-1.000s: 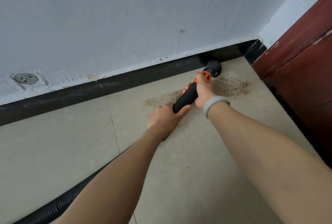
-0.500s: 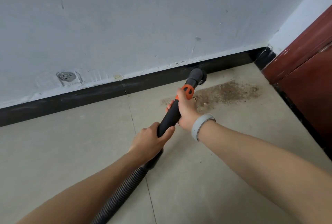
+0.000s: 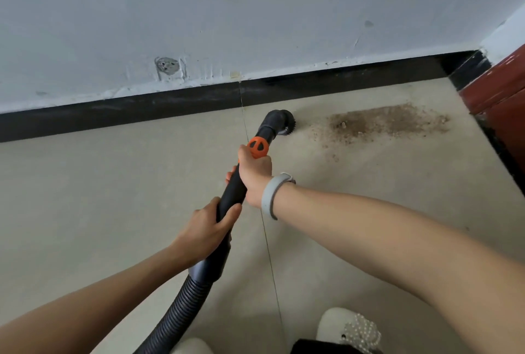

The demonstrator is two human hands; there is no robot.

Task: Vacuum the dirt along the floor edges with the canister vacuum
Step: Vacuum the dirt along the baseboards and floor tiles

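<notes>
Two hands hold the vacuum wand (image 3: 231,197), one behind the other. The left hand (image 3: 206,228) wraps the lower end of the black handle, its grip closed round the tube with the thumb lying over the top. The right hand (image 3: 254,174) takes the wand higher up, its grip also closed round it, just below the orange collar (image 3: 258,147); a grey wristband (image 3: 270,197) sits on that wrist.

Past the collar the wand bends into a dark elbow carrying a round brush nozzle (image 3: 279,125), which meets the beige tiled floor (image 3: 99,183) near the black baseboard (image 3: 127,110) but apart from it. The bristles face right, toward the dirt (image 3: 383,123), a brown patch of grit spread along the floor between the nozzle and the dark red door (image 3: 502,89) at the right. Loose specks trail from the patch's left edge close to the brush; the thick of the patch lies clear of it.

Behind the left hand the ribbed black hose (image 3: 176,316) runs down out of the lower edge of the view. A tile joint passes under the wand. The grey wall (image 3: 255,12) above the baseboard shows a rough patched hole (image 3: 167,66). At the bottom edge a pale shoe with beaded trim (image 3: 349,328) stands on the floor.
</notes>
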